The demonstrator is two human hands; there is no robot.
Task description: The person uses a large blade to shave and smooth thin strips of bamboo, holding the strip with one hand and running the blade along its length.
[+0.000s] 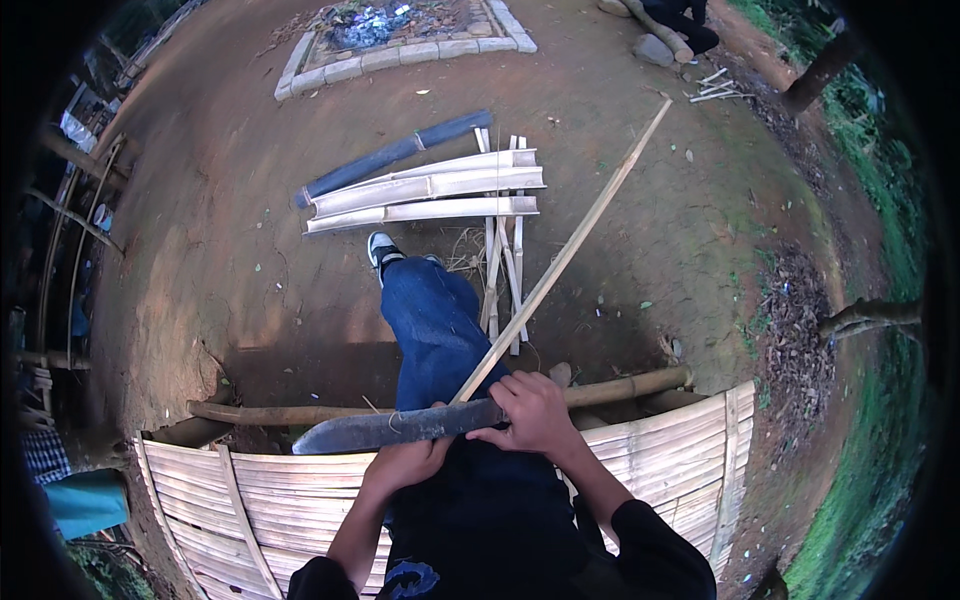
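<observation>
A machete (385, 431) with a broad dark blade lies crosswise over my lap, its tip to the left. My right hand (540, 412) is closed round its handle end, the thumb stretched along the near side. Under and behind the blade is my left hand (408, 463), closed on the near end of a long split bamboo strip (580, 235); the blade hides most of its fingers. From there the strip slants up and away to the right, past my knee, its far end raised. Where blade meets strip is partly hidden.
I sit on a bamboo-slat bench (270, 490) with a bamboo pole (630, 387) along its front. Beyond my foot, split bamboo halves (430, 187) and a dark pole (400, 158) rest on narrow strips (493, 270). Farther off are a brick-edged fire pit (345, 70) and another person (690, 25).
</observation>
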